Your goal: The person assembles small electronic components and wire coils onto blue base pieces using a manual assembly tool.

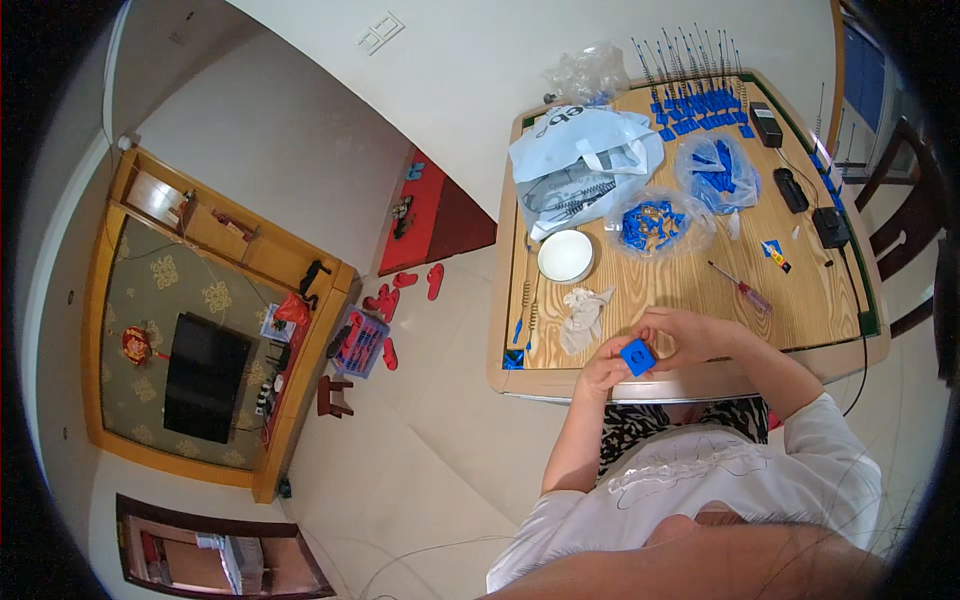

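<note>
Your wooden table (690, 290) is crowded. A crumpled white cloth (582, 315) lies just left of your hands, and a round white bowl (565, 256) sits beyond it. A red-handled screwdriver (741, 289) lies to the far right of your hands, shaft pointing far-left. Further off are two clear bags of blue parts (655, 224), a pale plastic bag (585, 160), and rows of blue pieces with thin wire antennas (695, 95) at the far edge. Nothing stands between you and the piece.

The small blue square part (637, 356) sits at the near table edge, tilted with one corner pointing toward you; no clear long axis. It looks like smooth, hard plastic.

Your left hand (603, 372) pinches it from the left. Your right hand (685, 335) is curled against its far-right side, fingers closed on it.
</note>
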A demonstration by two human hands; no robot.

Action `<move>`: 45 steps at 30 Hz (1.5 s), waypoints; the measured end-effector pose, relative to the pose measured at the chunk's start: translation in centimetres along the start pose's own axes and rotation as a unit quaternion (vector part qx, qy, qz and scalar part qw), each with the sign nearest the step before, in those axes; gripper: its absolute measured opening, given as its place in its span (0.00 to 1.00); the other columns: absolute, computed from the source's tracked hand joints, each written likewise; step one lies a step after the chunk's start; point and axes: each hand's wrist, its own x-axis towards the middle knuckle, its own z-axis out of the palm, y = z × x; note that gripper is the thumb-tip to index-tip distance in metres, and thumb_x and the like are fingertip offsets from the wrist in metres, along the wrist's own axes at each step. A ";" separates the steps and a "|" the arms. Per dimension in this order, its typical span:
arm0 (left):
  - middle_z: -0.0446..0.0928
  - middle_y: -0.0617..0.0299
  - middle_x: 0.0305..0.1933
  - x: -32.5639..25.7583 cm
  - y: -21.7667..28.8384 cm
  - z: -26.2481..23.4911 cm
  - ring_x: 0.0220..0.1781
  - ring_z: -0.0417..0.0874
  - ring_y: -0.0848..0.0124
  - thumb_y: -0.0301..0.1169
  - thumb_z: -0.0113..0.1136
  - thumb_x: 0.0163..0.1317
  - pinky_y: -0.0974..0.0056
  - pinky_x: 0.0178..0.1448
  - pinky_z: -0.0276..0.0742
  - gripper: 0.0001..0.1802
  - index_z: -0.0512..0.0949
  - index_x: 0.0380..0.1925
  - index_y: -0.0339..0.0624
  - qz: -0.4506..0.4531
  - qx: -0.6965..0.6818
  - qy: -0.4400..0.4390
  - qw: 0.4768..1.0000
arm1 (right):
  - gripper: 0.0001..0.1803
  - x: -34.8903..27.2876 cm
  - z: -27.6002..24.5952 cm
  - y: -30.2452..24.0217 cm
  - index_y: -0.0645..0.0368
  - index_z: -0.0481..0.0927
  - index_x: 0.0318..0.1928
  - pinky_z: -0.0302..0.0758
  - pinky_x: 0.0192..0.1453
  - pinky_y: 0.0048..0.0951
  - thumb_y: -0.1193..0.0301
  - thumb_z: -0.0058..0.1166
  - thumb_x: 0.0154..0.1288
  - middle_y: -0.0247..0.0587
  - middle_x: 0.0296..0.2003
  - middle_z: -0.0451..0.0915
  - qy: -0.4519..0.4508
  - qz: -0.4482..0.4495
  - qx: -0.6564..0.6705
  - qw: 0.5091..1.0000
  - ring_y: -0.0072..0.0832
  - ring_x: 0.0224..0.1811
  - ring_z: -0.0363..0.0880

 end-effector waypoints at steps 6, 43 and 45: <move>0.72 0.52 0.55 1.8 -2.2 -0.1 0.56 0.75 0.60 0.34 0.54 0.62 0.53 0.59 0.72 0.28 0.62 0.59 0.32 0.049 -0.097 0.085 0.990 | 0.25 -0.7 -0.5 1.7 0.61 0.70 0.45 0.71 0.46 0.28 0.75 0.67 0.45 0.41 0.38 0.71 0.128 0.008 -0.039 0.991 0.31 0.40 0.72; 0.75 0.53 0.53 4.4 -6.4 -2.3 0.57 0.73 0.60 0.34 0.48 0.66 0.52 0.66 0.63 0.18 0.69 0.53 0.37 0.131 -0.267 0.152 0.942 | 0.08 -4.9 2.4 11.6 0.65 0.78 0.29 0.70 0.30 0.30 0.72 0.53 0.62 0.42 0.21 0.76 0.393 0.255 -0.071 0.881 0.26 0.24 0.73; 0.75 0.51 0.53 4.7 -6.5 -2.2 0.56 0.74 0.60 0.32 0.48 0.66 0.52 0.66 0.64 0.18 0.69 0.52 0.35 0.128 -0.286 0.149 0.938 | 0.13 -5.0 2.8 12.8 0.67 0.75 0.27 0.68 0.27 0.31 0.69 0.51 0.65 0.41 0.19 0.74 0.448 0.228 0.025 0.864 0.26 0.21 0.71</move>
